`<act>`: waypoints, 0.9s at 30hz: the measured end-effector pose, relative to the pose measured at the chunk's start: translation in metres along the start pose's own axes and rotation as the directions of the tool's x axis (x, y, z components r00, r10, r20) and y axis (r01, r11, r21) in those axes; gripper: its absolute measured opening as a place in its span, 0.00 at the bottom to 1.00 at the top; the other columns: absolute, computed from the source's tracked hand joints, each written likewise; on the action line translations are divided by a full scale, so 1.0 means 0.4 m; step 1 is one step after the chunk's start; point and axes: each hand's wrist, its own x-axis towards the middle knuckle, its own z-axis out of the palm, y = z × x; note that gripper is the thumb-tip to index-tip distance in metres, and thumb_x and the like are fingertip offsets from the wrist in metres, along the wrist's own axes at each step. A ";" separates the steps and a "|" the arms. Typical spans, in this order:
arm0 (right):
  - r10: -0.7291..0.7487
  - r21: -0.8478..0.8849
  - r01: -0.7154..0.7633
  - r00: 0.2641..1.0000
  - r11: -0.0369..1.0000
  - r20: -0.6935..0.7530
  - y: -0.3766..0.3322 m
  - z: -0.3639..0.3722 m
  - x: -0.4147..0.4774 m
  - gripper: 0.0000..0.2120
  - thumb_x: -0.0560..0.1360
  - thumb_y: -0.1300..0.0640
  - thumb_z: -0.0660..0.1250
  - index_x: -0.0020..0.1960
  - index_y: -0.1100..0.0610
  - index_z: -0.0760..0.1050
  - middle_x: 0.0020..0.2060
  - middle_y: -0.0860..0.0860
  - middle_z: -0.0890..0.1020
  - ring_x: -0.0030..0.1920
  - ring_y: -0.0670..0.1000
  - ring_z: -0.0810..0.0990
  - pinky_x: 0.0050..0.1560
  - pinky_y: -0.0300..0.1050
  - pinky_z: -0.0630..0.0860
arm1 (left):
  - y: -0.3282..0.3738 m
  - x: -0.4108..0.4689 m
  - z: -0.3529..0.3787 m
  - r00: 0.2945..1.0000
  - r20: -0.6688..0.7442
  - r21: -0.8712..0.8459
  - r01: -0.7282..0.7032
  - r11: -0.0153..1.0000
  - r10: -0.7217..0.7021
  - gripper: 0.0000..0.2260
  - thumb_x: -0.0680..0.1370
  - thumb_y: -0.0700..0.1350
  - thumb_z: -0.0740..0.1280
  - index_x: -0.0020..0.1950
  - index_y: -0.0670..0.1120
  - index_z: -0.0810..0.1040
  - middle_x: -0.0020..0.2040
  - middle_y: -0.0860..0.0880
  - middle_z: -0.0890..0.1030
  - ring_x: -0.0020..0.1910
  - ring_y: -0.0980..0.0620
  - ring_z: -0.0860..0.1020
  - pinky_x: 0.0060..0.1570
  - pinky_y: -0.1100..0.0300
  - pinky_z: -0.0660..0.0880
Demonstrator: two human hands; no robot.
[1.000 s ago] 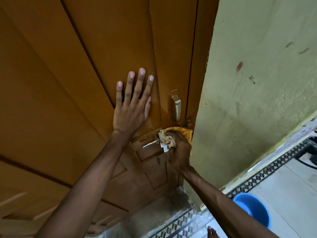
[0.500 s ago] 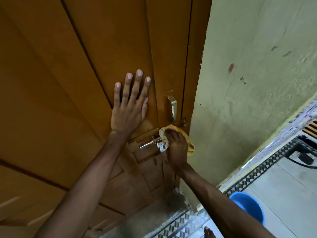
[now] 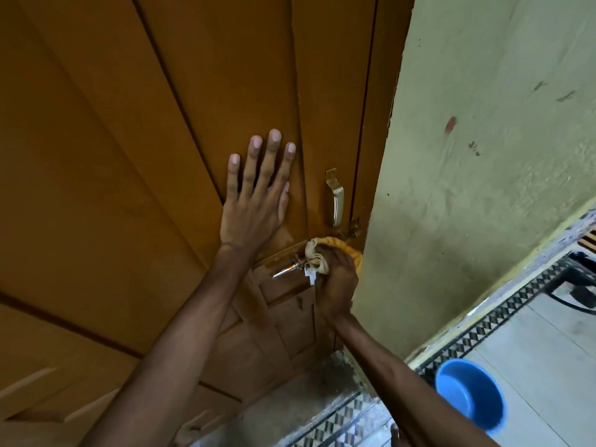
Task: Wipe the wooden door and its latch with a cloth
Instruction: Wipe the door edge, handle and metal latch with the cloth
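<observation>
The brown panelled wooden door (image 3: 161,124) fills the left of the view. My left hand (image 3: 258,195) lies flat on it, fingers spread. Below and to the right, my right hand (image 3: 337,285) is closed around a bunched yellow and white cloth (image 3: 322,253), pressed against the silver latch (image 3: 288,270) near the door's right edge. The latch bolt sticks out to the left of the cloth; its right part is hidden. A silver pull handle (image 3: 336,198) sits just above the cloth.
A pale green wall (image 3: 483,156) stands right of the door frame. On the tiled floor at lower right sits a blue plastic bowl (image 3: 471,395). A patterned tile border (image 3: 477,330) runs along the wall's base, with a concrete threshold (image 3: 306,391) below the door.
My right hand has shifted slightly with the cloth around the latch, staying at the door's edge. My left hand has stayed flat on the door. The camera has shifted a little.
</observation>
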 end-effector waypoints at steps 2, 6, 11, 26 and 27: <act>-0.048 0.096 0.040 0.996 0.995 0.079 -0.007 -0.016 -0.005 0.19 0.68 0.69 0.71 0.56 0.55 0.83 0.54 0.48 0.85 0.56 0.48 0.81 0.64 0.41 0.74 | -0.004 0.001 0.002 1.000 -0.005 0.016 0.004 1.000 -0.004 0.26 0.87 0.53 0.54 0.83 0.49 0.55 0.81 0.45 0.58 0.79 0.43 0.57 0.77 0.44 0.47; -0.076 0.086 0.073 0.997 0.994 0.031 0.007 -0.114 0.046 0.19 0.67 0.70 0.71 0.53 0.54 0.84 0.50 0.47 0.85 0.51 0.43 0.80 0.57 0.42 0.77 | 0.001 0.000 0.002 1.000 -0.006 0.022 0.003 1.000 -0.003 0.26 0.86 0.53 0.54 0.83 0.49 0.54 0.81 0.45 0.56 0.78 0.43 0.57 0.77 0.43 0.46; -0.093 -0.219 0.106 0.993 0.970 0.069 0.007 -0.060 0.041 0.18 0.71 0.58 0.62 0.58 0.59 0.82 0.54 0.54 0.84 0.54 0.57 0.80 0.56 0.49 0.78 | 0.000 0.002 0.001 1.000 -0.008 0.015 0.013 1.000 -0.013 0.27 0.86 0.53 0.56 0.83 0.49 0.53 0.80 0.45 0.56 0.78 0.43 0.57 0.77 0.44 0.46; -0.429 -0.160 0.551 0.773 0.819 0.468 0.042 -0.118 0.087 0.31 0.57 0.71 0.76 0.60 0.58 0.81 0.56 0.54 0.84 0.52 0.62 0.82 0.49 0.54 0.82 | 0.005 0.013 -0.020 0.998 0.043 0.006 0.052 0.999 -0.052 0.25 0.86 0.53 0.58 0.82 0.49 0.60 0.79 0.43 0.65 0.77 0.41 0.61 0.77 0.44 0.47; -0.429 -0.216 0.570 0.773 0.793 0.467 0.061 -0.131 0.100 0.31 0.57 0.70 0.76 0.60 0.58 0.81 0.56 0.54 0.84 0.52 0.62 0.82 0.48 0.54 0.82 | 0.003 0.015 -0.025 0.998 0.048 -0.005 0.050 0.999 -0.050 0.25 0.86 0.52 0.58 0.82 0.49 0.60 0.79 0.43 0.65 0.78 0.40 0.61 0.78 0.43 0.47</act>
